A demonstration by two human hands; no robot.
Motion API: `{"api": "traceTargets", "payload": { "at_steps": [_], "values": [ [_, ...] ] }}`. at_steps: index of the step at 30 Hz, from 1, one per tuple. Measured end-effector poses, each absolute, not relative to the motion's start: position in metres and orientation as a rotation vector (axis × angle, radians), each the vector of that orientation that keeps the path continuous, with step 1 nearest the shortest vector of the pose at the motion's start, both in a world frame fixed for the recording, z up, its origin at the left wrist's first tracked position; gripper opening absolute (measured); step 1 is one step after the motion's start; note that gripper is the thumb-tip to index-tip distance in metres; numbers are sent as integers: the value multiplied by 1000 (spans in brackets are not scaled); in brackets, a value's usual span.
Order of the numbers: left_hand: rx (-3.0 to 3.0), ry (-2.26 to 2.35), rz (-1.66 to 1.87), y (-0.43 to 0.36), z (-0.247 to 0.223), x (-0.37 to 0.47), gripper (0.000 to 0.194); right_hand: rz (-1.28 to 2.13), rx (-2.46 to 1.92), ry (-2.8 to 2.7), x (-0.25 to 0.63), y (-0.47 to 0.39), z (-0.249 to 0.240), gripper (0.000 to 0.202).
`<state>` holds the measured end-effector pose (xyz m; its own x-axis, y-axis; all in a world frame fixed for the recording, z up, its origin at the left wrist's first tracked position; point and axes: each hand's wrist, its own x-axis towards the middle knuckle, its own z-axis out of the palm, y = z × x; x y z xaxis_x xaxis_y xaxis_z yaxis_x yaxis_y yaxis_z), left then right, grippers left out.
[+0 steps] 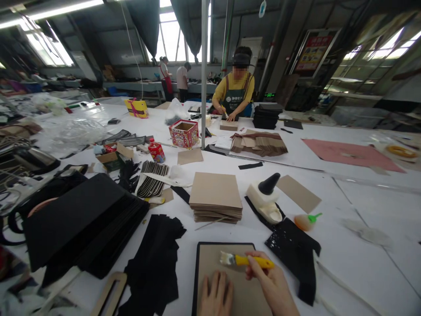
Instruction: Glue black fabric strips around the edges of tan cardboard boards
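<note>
My right hand (271, 278) is closed round the yellow handle of a brush (248, 260), whose pale bristles point left over a tan board. This board (237, 281) has a black border and lies at the bottom centre. Flat on its lower part rests my left hand (216, 298), fingers spread a little, holding nothing. Beyond the board stands a stack of tan boards (215, 191). To the right of the stack is a white container (263, 199) with a black cone-shaped top. Black fabric strips (156, 259) lie left of the board.
Large black panels (88, 219) are piled on the left. Black fabric (296, 254) and a small orange container (304, 222) lie on the right. A metal pole (203, 79) rises from the white table (355, 245). Across it a person (235, 90) in an apron works with a brush.
</note>
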<state>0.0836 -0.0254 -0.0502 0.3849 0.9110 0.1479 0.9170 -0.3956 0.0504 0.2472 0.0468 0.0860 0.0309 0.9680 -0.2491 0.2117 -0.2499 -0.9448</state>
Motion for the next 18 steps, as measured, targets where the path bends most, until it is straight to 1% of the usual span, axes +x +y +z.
{"api": "traceTargets", "payload": {
  "at_steps": [6,9,11,12,13,15,16,17,18],
  "values": [
    [-2527,-1671,-348,-26,-60,84,26,1286,-1515,-1193,211,58,70,46],
    [-2521,-1663,-381,-25,-64,79,25,1293,-1512,-1187,209,63,76,47],
    [-2593,-1624,-402,-23,-61,71,28,1221,-1559,-1190,222,65,87,48],
    [-2673,-1581,-413,-23,-57,66,34,1141,-1611,-1198,232,66,94,48],
    [-2764,-1548,-420,-23,-52,59,47,1044,-1675,-1208,245,66,102,49],
    [-2908,-1577,-422,-26,-39,47,79,867,-1794,-1234,273,64,115,49],
    [-2928,-1670,-413,-29,-32,41,91,823,-1841,-1263,286,62,120,48],
    [-2904,-1811,-400,-32,-24,36,97,805,-1879,-1305,298,58,123,47],
    [-2847,-1972,-387,-35,-17,31,98,812,-1902,-1366,307,53,124,46]
  ]
}}
